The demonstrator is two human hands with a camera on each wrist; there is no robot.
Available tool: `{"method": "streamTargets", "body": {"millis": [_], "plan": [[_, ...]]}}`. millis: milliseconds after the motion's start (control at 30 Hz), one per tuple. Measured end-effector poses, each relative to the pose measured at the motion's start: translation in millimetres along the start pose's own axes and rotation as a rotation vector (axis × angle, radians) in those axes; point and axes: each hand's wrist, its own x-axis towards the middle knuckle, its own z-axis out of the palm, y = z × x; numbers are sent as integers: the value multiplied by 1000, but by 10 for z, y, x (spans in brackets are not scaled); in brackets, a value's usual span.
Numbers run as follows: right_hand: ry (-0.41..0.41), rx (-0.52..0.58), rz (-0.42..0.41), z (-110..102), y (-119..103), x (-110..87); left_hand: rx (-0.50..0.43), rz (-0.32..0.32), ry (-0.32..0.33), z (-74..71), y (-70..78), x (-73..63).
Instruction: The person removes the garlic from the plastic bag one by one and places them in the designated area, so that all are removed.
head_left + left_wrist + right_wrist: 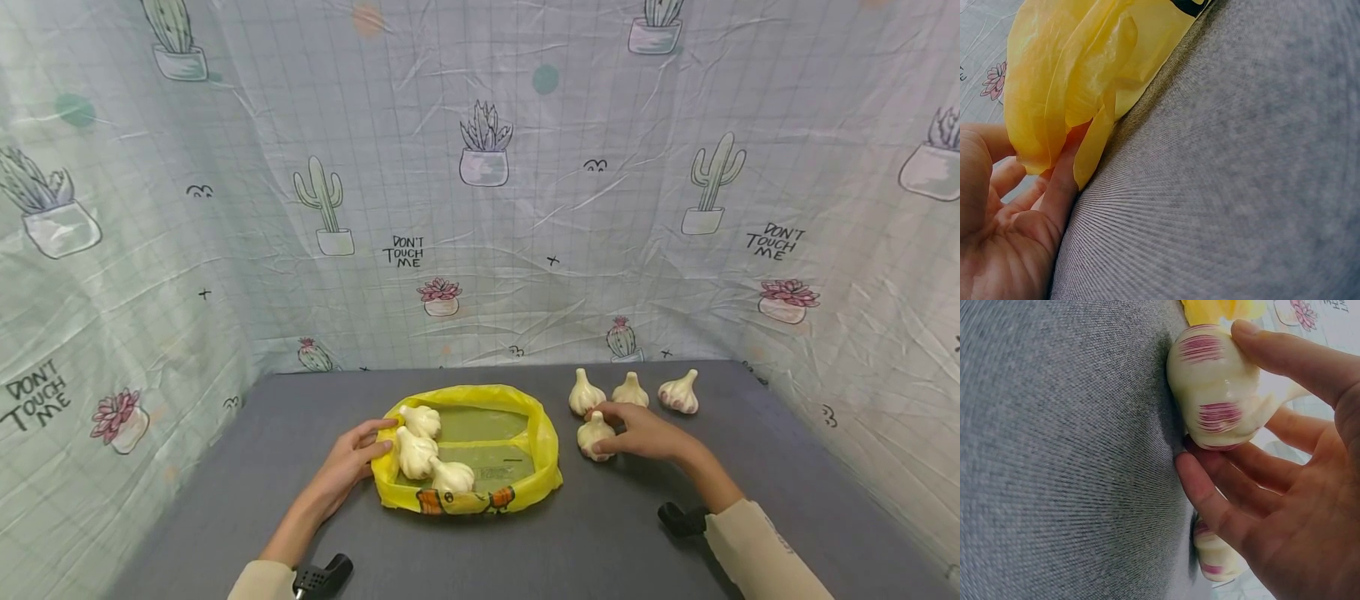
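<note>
A yellow plastic bag point(551, 454) lies spread with its mouth facing up. Inside its left part are several garlic bulbs: one at the back point(422, 421), one at the middle point(415, 454) and one at the front point(453, 477). My left hand point(347, 462) holds the bag's left edge; in the left wrist view, its fingers are partly hidden by the yellow plastic point(1054, 94). To the bag's right, my right hand point(647, 431) grips a garlic bulb point(595, 437) between thumb and fingers. That bulb point(1216, 387), streaked with purple, sits at the table surface.
Behind my right hand stand more garlic bulbs, one at the left point(584, 392), one in the middle point(631, 390) and one at the right point(680, 392). The grey table point(487, 558) meets a hanging sheet point(555, 217) printed with cacti at its back and sides.
</note>
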Motion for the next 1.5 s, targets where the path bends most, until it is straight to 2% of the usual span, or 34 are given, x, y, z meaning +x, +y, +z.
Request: {"method": "streamTargets", "body": {"millis": [467, 833, 1200, 1500], "plan": [[-5, -2, 22, 5, 4, 9, 5, 2, 1, -4, -8, 10], [-18, 4, 2, -14, -51, -5, 4, 2, 6, 3, -11, 15], [2, -43, 1, -10, -4, 8, 7, 3, 11, 6, -14, 13], [-3, -19, -5, -30, -11, 7, -5, 17, -5, -1, -21, 20]]}}
